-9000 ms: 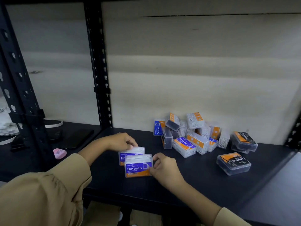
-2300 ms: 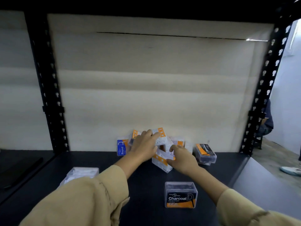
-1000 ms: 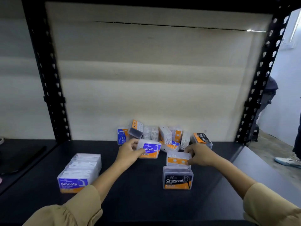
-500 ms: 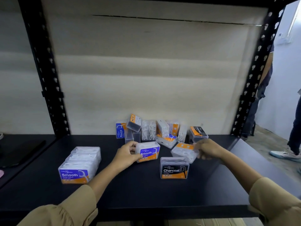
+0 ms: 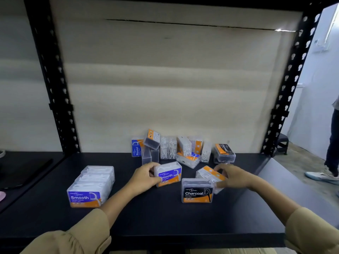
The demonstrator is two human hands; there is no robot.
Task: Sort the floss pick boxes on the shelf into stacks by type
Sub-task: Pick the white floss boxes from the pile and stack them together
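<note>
Gripping clear Smooth box (image 5: 168,174), orange-topped box (image 5: 209,173)

We see a black shelf (image 5: 165,219). Left of the Smooth box (image 5: 169,176) gripped by the left hand (image 5: 145,177) stands a Smooth row (image 5: 91,186); right of it a Charcoal box (image 5: 197,192); behind, a heap (image 5: 183,149) of boxes.

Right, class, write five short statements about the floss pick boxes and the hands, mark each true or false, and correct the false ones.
1. The left hand grips a Smooth box. True.
2. The right hand holds nothing. False: it grips an orange-labelled white box.
3. The front Charcoal box stands with its label facing the camera. True.
4. The Smooth row sits right of the front Charcoal box. False: it sits left.
5. The Round box lies nearest the camera. False: it stands at the back.
</note>
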